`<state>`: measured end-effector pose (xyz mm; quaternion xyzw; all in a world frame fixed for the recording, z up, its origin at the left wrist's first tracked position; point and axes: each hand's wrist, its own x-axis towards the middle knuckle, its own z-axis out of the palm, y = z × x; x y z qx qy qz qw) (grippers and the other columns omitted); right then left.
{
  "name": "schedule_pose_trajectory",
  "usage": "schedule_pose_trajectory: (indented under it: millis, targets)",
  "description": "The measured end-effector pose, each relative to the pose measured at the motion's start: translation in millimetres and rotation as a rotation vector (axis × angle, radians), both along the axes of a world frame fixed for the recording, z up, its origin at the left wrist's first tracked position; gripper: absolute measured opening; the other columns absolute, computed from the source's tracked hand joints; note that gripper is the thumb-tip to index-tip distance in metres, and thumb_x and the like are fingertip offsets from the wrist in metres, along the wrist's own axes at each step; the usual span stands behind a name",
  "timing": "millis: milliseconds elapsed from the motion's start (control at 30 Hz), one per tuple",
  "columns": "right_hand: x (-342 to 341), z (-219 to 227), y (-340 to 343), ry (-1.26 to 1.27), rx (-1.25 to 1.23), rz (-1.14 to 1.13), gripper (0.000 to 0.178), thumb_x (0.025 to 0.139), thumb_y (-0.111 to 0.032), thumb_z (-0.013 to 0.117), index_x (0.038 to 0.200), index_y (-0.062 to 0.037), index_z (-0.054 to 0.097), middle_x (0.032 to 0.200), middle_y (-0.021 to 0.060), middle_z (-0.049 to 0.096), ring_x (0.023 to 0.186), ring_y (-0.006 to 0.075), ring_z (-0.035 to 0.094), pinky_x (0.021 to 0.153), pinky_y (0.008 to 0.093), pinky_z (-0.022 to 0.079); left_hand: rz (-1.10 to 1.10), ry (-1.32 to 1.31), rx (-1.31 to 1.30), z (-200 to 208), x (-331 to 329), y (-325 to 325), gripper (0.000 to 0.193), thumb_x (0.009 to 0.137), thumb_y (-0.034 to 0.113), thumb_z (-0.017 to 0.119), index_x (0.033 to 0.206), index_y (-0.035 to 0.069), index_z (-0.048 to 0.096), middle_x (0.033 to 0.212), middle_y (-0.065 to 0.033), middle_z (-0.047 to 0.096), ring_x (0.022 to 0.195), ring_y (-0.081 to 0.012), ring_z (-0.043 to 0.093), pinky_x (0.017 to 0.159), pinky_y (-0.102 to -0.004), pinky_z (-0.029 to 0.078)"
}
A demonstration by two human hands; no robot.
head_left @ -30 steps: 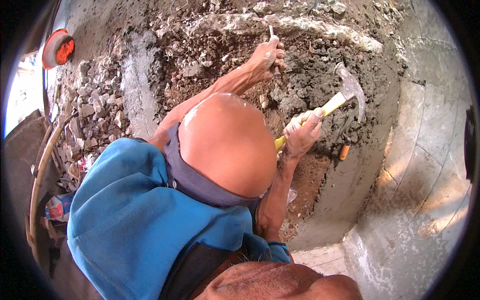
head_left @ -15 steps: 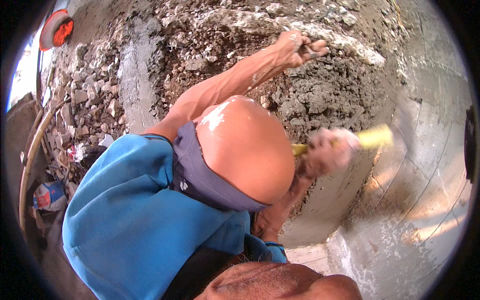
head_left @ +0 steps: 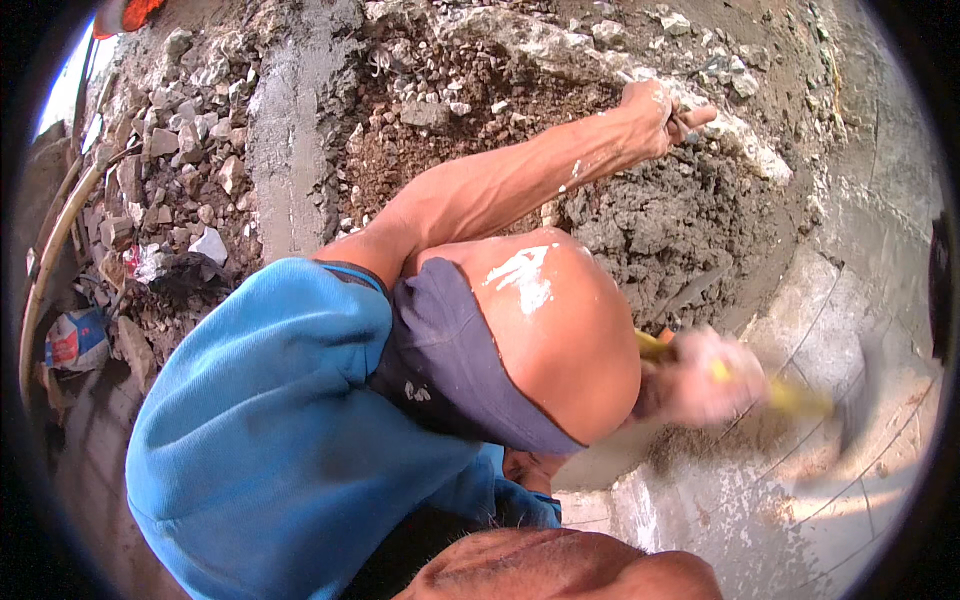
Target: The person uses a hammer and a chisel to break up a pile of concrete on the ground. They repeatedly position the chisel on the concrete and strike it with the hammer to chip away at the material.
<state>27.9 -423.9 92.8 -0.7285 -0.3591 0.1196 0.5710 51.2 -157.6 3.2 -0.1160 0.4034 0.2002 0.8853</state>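
My right hand (head_left: 712, 380), blurred by motion, is wrapped round the yellow handle of a hammer (head_left: 803, 400). Its dark head, also smeared, is over the grey slabs on the right. My bent knee hides much of the right forearm. Farther up, my left hand (head_left: 672, 118) hovers at the pale stony edge, above the wet grey mortar (head_left: 640, 225). Its fingers are mostly curled, with one poking out; whatever is in them is too small to make out. A flat grey blade-like piece (head_left: 697, 290) rests on the mortar near the right hand.
Broken stones (head_left: 185, 150) are heaped at the left, beside a grey concrete strip (head_left: 290, 140). A bent pole (head_left: 62, 265) and a crumpled printed bag (head_left: 77, 340) are at the far left. Grey slabs (head_left: 850, 290) with joint lines span the right side.
The hammer and my right hand have swung down and to the right. My left hand appears farther right and slightly lower, while the whole view has also shifted.
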Motion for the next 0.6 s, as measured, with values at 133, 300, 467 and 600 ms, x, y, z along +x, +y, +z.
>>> schedule_pose_trajectory:
  millis: [133, 300, 467, 600]
  targets:
    - [7.0, 54.9, 10.3, 0.057, 0.091, 0.092, 0.03, 0.093, -0.038, 0.055, 0.103, -0.0111, 0.058, 0.083, 0.0026, 0.059, 0.066, 0.0177, 0.059, 0.062, 0.0324, 0.053, 0.004, -0.042, -0.004, -6.8, -4.3, -2.9, 0.022, 0.099, 0.01, 0.023, 0.096, -0.009, 0.033, 0.101, -0.0304, 0.051, 0.074, -0.0366, 0.071, 0.03, -0.0255, 0.049]
    - [-30.7, -55.9, -9.5, 0.415, -0.434, -0.358, 0.021, 0.095, -0.023, 0.056, 0.103, -0.0038, 0.055, 0.079, 0.0004, 0.056, 0.06, 0.0153, 0.055, 0.055, 0.03, 0.049, -0.058, -0.159, 0.047, -25.2, -15.7, -8.0, 0.016, 0.092, -0.002, 0.026, 0.105, -0.011, 0.031, 0.119, -0.0411, 0.042, 0.087, -0.0393, 0.069, 0.064, -0.0433, 0.067]
    - [0.2, 68.1, 42.4, -0.504, -0.316, 0.471, 0.023, 0.087, -0.03, 0.061, 0.093, -0.0084, 0.067, 0.073, 0.0059, 0.062, 0.057, 0.0184, 0.059, 0.055, 0.0332, 0.051, -0.068, -0.122, 0.036, -19.3, -32.4, 0.0, 0.012, 0.092, -0.001, 0.024, 0.103, -0.005, 0.027, 0.12, -0.0381, 0.047, 0.082, -0.038, 0.07, 0.05, -0.0304, 0.065]
    - [-45.2, 21.2, 56.9, 0.069, 0.536, 0.018, 0.03, 0.1, -0.034, 0.043, 0.102, -0.0106, 0.062, 0.073, -0.0007, 0.057, 0.059, 0.0116, 0.054, 0.05, 0.0218, 0.045, -0.151, -0.144, 0.081, -17.3, -35.6, -2.6, 0.02, 0.1, 0.008, 0.027, 0.087, -0.002, 0.036, 0.092, -0.0258, 0.054, 0.076, -0.0318, 0.069, 0.059, -0.0362, 0.067]
